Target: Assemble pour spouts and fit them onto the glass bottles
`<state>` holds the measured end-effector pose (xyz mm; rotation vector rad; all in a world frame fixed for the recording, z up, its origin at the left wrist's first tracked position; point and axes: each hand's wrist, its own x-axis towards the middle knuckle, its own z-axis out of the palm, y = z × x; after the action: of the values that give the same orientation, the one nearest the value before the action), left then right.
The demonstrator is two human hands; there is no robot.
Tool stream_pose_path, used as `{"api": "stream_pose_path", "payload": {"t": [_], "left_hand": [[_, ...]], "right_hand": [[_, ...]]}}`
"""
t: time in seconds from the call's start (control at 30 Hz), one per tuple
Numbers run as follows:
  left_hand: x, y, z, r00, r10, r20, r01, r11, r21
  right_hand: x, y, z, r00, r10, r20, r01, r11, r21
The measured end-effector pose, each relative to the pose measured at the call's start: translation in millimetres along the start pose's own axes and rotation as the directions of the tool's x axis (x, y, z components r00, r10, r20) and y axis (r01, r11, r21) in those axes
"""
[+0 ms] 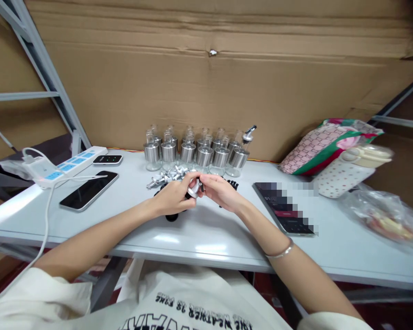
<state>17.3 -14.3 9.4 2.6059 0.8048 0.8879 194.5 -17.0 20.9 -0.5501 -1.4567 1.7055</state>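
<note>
My left hand grips a silver bottle pourer with its fingers curled round it. At the pourer's end, my right hand pinches a small black cap, touching the pourer or very close to it. Behind the hands lies a pile of silver pourers. Black round stoppers show beneath my left hand, partly hidden. Several small black pieces lie beyond my right hand.
Glass bottles with steel sleeves stand in rows; one carries a black-tipped pourer. A phone, a power strip and a small device lie left. Rightward are a tablet-like screen, dotted bottle, patterned bag and plastic bag.
</note>
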Motion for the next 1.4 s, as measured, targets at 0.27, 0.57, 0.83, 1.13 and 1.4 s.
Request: {"api": "stream_pose_path", "payload": {"t": [0.27,0.57,0.83,1.13,1.4], "left_hand": [[-2,5,0.4,0.996,-0.070,0.048,0.070,0.998,0.011],[-1,-3,1.2,0.986,-0.161,0.042,0.165,0.975,-0.151],[-1,-4,-1.2,0.999,-0.036,0.035,0.035,0.999,0.017],[4,-1,-4.3,0.965,0.076,0.252,-0.149,0.947,0.283],[5,2,-5.3,0.979,-0.003,0.205,-0.051,0.966,0.255]], "right_hand": [[1,3,-5,0.997,-0.043,-0.062,0.035,0.991,-0.127],[5,1,10,0.976,-0.193,-0.096,0.139,0.906,-0.400],[26,-39,-24,0.733,-0.592,-0.334,-0.089,0.404,-0.910],[55,-50,-65,0.698,-0.549,-0.459,-0.598,-0.095,-0.796],[25,-89,-31,0.673,-0.675,-0.304,-0.523,-0.143,-0.840]]}}
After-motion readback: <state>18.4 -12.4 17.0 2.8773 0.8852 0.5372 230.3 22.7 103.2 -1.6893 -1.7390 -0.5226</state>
